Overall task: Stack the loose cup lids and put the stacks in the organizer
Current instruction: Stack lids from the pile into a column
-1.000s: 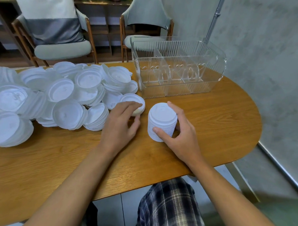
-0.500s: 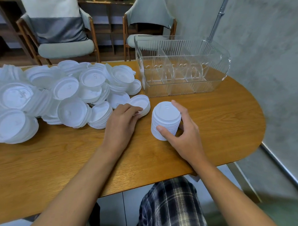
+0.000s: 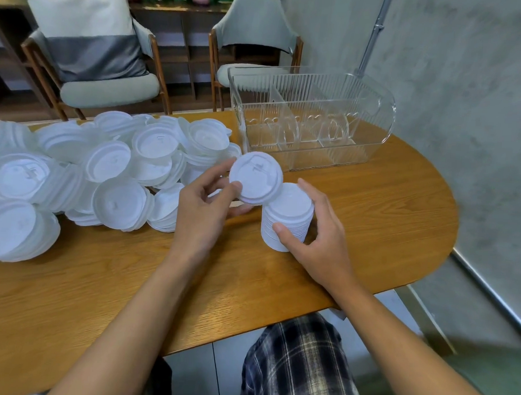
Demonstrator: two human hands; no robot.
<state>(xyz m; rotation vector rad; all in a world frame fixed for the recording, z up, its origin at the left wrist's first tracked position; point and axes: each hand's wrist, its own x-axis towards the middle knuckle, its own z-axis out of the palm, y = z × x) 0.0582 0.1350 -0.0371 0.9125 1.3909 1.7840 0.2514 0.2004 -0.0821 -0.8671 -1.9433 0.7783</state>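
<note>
On the head camera, the left hand (image 3: 205,212) pinches a single white cup lid (image 3: 255,177) between thumb and fingers, tilted, just in front of the clear plastic organizer (image 3: 373,112). The right hand (image 3: 317,238) curls its thumb and fingers round the stack of lids (image 3: 286,219), which stands on the wooden table (image 3: 372,217) in front of the organizer. The pile of loose lids (image 3: 105,172) lies to the organizer's left.

Oval wooden worktop (image 3: 386,220), warm grain. Loose white lids (image 3: 111,173) heaped at ten o'clock, sprawling to edge. Clear organizer (image 3: 314,89) at one o'clock. Lid stack (image 3: 291,207) upright at centre, apart from organizer.
</note>
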